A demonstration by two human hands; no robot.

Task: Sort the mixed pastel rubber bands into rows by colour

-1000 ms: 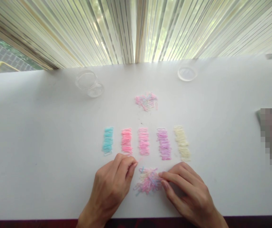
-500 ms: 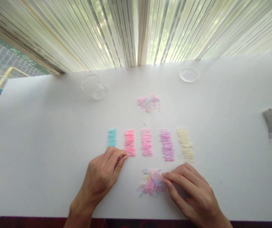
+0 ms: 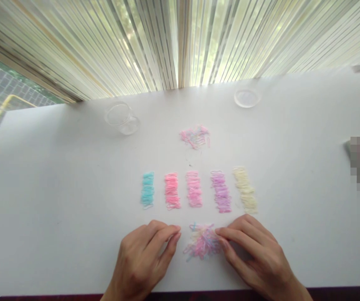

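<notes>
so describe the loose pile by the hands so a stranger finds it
On the white table, find the five tidy single-colour rows. Just nearer, between the left hand and right hand, lies the loose pile: tangled mixed colours, unlike the sorted rows.

Teal row point(image 3: 147, 195), pink rows point(image 3: 172, 196), purple row point(image 3: 220, 196), cream row point(image 3: 245, 195), white table point(image 3: 57, 200)

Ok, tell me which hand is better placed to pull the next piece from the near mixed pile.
Right, probably: the right hand has fingertips touching the mixed pile, while the left hand sits just beside it.
</notes>
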